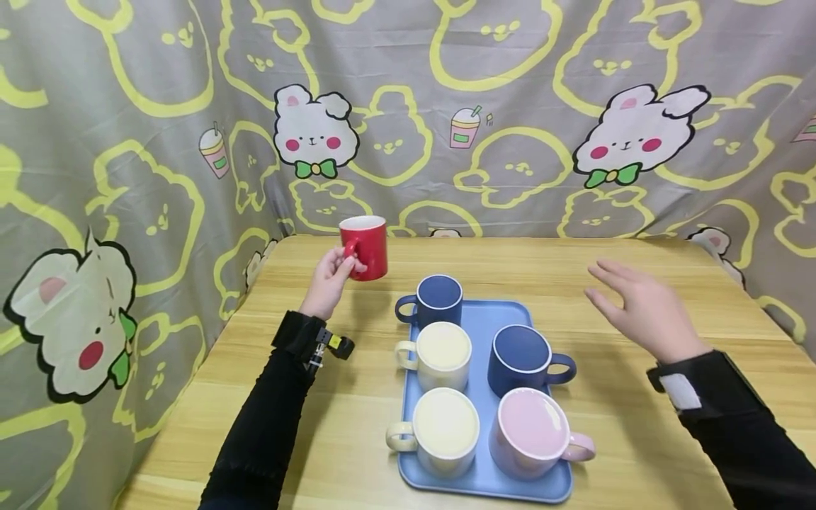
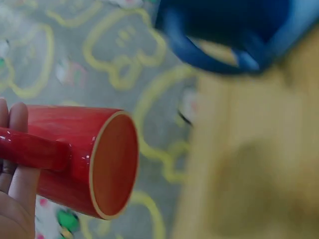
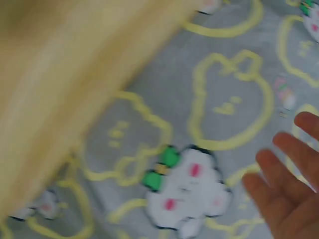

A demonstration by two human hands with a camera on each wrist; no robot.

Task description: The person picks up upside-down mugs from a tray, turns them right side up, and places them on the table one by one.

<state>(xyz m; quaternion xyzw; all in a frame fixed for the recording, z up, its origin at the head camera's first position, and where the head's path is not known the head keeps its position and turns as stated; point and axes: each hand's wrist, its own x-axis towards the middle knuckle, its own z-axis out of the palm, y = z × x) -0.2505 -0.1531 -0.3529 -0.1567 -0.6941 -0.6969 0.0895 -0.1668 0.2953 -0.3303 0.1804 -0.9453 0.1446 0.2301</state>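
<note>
In the head view my left hand point(image 1: 329, 280) grips a red mug point(image 1: 375, 248) by its handle, holding it upright above the table. The left wrist view shows the red mug point(image 2: 75, 154) from below, with its unglazed base ring turned to the camera. My right hand point(image 1: 644, 312) hovers right of the tray with fingers extended and nothing in them; in the right wrist view its fingers point(image 3: 284, 184) are spread. On the blue tray point(image 1: 487, 312) stand a dark blue mug point(image 1: 440, 301), another dark blue mug point(image 1: 519, 358), a cream mug point(image 1: 443, 354), a second cream mug point(image 1: 446, 428) and a pink mug point(image 1: 532, 432).
The tray lies on a wooden table point(image 1: 357, 432). A grey patterned curtain point(image 1: 408, 64) hangs along the back and sides. The left column's handles point left over the tray's edge; the right column's point right.
</note>
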